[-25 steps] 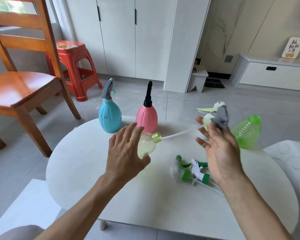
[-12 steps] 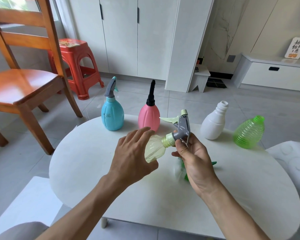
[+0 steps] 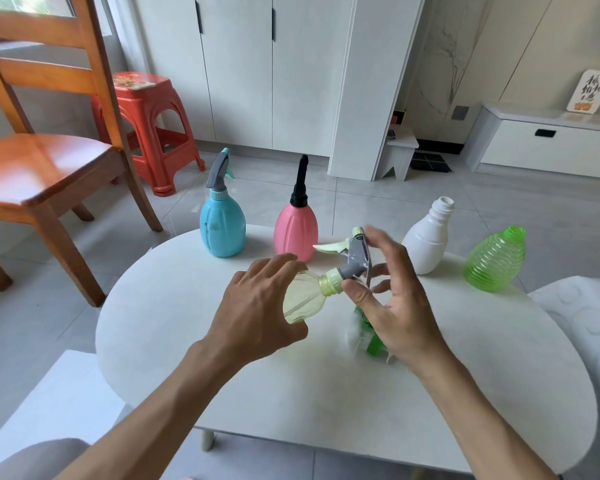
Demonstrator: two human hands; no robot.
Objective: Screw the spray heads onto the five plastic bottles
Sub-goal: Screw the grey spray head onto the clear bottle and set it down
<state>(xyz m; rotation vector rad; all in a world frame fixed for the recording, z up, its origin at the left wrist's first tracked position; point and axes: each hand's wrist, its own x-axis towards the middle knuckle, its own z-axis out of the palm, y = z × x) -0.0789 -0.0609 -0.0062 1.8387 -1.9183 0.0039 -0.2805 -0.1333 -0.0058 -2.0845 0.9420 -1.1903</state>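
Chair: stands on the floor left of the table, apart from the work.
Blue bottle: upright at the table's far edge with its grey spray head on; judged finished and parked out of the way.
Pink bottle: upright just right of the blue one, black head fitted, also judged done.
Left hand: wrapped around the body of the yellow bottle, fingers curled over the top and thumb underneath, lifting it clear of the table so the neck can be reached.
Yellow bottle: tilted, neck pointing right and slightly up toward the other hand; likely held so to line up the threads.
Grey spray head: sits on the yellow bottle's neck, pale trigger pointing left.
Right hand: half open, thumb near the collar, fingertips at the head's back; it looks mid-twist, grip loose.
Green spray heads: lying on the table under the right hand, mostly hidden, waiting for use.
White bottle: upright, neck bare.
Green bottle: leaning, neck bare.
Table: white, carries everything.
Progress: two done, third under way.
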